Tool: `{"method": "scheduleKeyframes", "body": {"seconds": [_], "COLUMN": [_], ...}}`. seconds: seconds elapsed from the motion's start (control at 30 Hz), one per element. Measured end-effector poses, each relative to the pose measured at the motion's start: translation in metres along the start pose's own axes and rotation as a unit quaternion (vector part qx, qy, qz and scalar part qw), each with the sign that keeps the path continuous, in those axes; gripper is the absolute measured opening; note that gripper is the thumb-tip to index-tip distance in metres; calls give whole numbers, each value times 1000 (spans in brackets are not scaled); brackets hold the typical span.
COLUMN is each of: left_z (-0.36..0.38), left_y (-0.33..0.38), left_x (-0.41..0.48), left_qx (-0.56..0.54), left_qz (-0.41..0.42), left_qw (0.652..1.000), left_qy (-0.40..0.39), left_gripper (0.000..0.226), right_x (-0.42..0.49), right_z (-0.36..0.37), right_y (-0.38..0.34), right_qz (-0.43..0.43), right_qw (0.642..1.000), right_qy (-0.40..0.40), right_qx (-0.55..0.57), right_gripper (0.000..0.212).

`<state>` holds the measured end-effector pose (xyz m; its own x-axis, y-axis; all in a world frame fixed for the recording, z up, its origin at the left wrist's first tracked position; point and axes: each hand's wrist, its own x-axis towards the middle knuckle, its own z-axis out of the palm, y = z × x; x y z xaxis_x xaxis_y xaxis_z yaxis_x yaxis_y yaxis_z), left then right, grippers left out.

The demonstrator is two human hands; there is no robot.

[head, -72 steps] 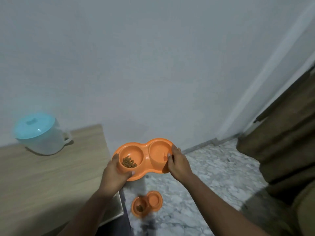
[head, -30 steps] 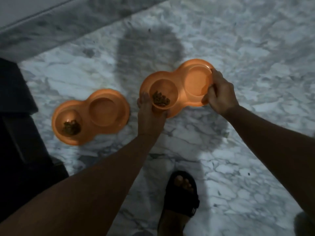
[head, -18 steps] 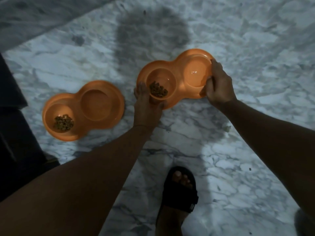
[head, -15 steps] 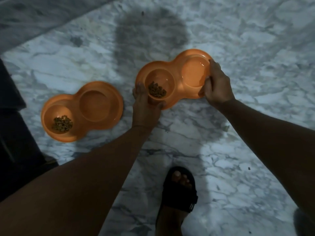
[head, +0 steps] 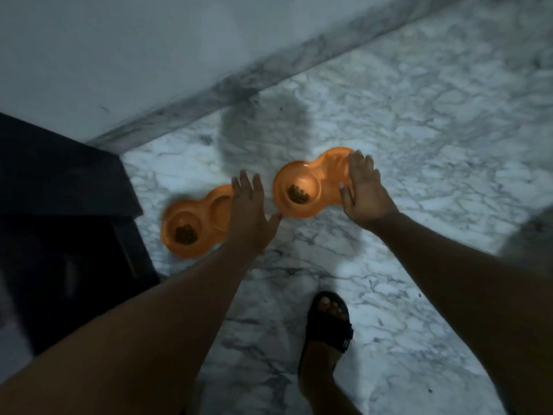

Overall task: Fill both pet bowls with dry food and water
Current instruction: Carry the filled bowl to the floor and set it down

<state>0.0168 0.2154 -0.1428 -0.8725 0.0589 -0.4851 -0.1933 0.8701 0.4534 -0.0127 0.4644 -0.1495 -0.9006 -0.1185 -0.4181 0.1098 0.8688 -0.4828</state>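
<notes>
Two orange double pet bowls lie on the marble floor. The right bowl [head: 302,187] has dry food in its left cup; its right cup is partly hidden behind my right hand [head: 363,190]. The left bowl [head: 191,223] also has dry food in its left cup. My left hand [head: 250,211] hovers between the two bowls with fingers straight, holding nothing and covering the left bowl's right edge. My right hand is spread flat above the right bowl's right end, holding nothing.
A dark cabinet [head: 59,223] stands at the left, close to the left bowl. A white wall with a grey marble skirting [head: 239,88] runs behind the bowls. My foot in a black sandal [head: 329,322] stands on the floor below the bowls.
Both hands have let go of the right bowl, which now lies on the floor. The hands have opened and pulled back, and the view has tilted up towards the wall.
</notes>
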Motion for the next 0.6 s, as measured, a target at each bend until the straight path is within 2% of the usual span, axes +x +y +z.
{"method": "scheduleKeyframes", "body": {"seconds": [0.03,0.1,0.13,0.2,0.23,0.3,0.33,0.4,0.43,0.5,0.53,0.6], "left_z": [-62,-74,-146,-159,-229,-243,-314,-335,-409,-432,-486,-502], "left_y": [12,14,31,34,54,56,76,81,96,96,101,94], "left_x": [-24,-45,-66,-85,-104,-115,-138,-141,-178,-180,-218,-222], "left_qx": [24,31,53,56,60,64,74,83,87,98,104,110], "left_qz": [5,3,9,-1,-7,-8,2,27,38,40,44,45], "left_qw": [1000,999,998,995,997,995,997,996,995,994,993,992], "left_qy": [15,-29,-16,-77,-49,-75,-31,-35,12,7,39,42], "left_gripper": [102,103,103,100,98,95,95,98,99,96,95,95], "right_x": [-17,-38,-48,-64,-71,-81,-94,-99,-122,-126,-156,-162], "right_z": [-36,-28,-80,-78,-132,-136,-192,-204,-258,-270,-310,-316], "right_y": [-50,-64,-123,-141,-201,-221,-282,-302,-368,-387,-441,-452], "right_qz": [-23,-14,-42,-32,-51,-23,-42,-20,-53,-44,-71,-63], "right_qw": [1000,1000,999,999,998,998,998,999,997,998,995,995], "right_qy": [8,-24,-8,-29,-1,-37,10,1,37,33,62,52], "right_qx": [-12,5,-21,-17,-32,-34,-48,-33,-41,-31,-36,-49], "right_gripper": [70,72,72,70,69,70,70,69,69,69,68,68]}}
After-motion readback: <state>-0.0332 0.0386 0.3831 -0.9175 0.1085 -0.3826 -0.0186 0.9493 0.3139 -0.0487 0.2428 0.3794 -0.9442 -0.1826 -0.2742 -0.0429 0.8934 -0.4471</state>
